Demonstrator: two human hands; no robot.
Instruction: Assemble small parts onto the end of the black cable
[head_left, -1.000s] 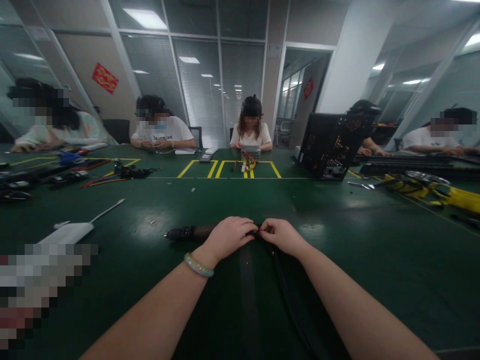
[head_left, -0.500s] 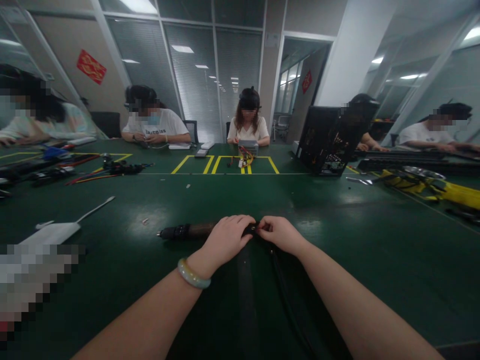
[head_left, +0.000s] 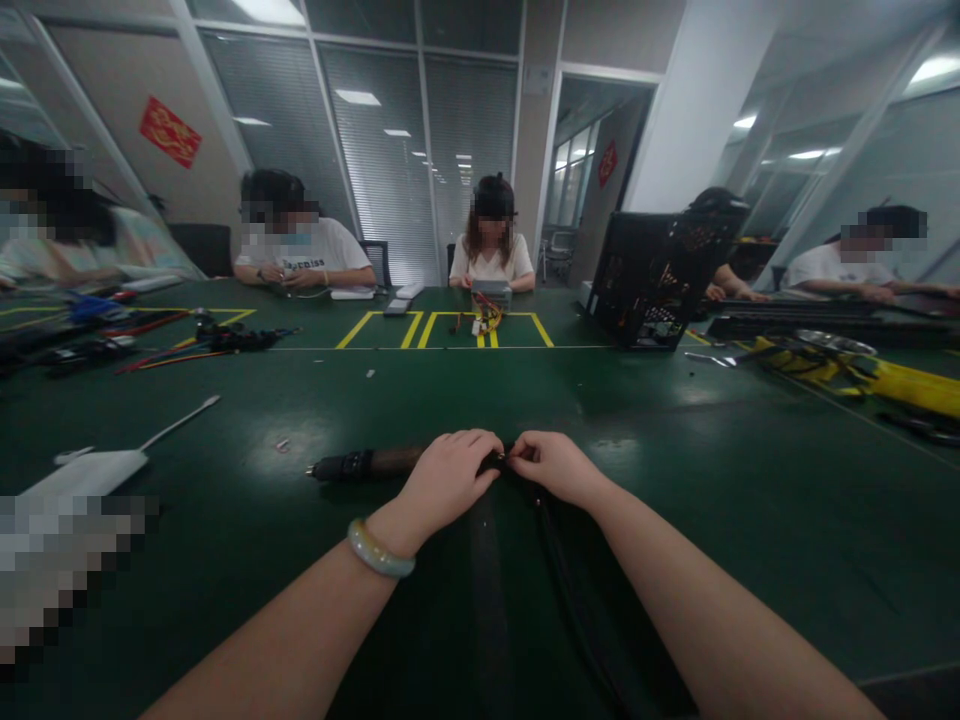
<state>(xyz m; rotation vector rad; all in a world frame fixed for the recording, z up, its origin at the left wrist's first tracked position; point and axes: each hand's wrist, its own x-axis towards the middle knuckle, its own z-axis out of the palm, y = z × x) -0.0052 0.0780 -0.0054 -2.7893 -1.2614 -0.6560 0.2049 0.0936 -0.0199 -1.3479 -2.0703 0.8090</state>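
- The left hand [head_left: 450, 475] lies curled over the dark cable bundle [head_left: 360, 464], fingers closed around its right end so the bundle is pinned flat on the desk [head_left: 712, 470]; a pale bangle [head_left: 379, 550] sits on that wrist.
- The right hand [head_left: 555, 467] meets it at about 3 o'clock, thumb and fingertips pinched shut on a small dark part at the bundle's end; what exactly is between the fingertips is too small to tell. Judging by the pose, one hand steadies while the other works the end.
- The cable bundle lies crosswise just in front of the person, its free connector end sticking out toward 9 o'clock from the left hand; a thin black lead [head_left: 559, 560] trails from the hands toward 6 o'clock, between the forearms.
- At 9 to 10 o'clock, well apart, a white flat device [head_left: 90, 472] with a thin white wire rests on the desk.
- At 12 o'clock, far off, yellow tape lines [head_left: 420, 328] mark a bay where a person sits with a grey box and coloured wires [head_left: 486, 318].
- At 1 to 2 o'clock stands an open black computer case [head_left: 645, 290]; further right lie yellow cables [head_left: 885, 378].
- At 10 to 11 o'clock other people handle red and black wire looms [head_left: 210, 342].
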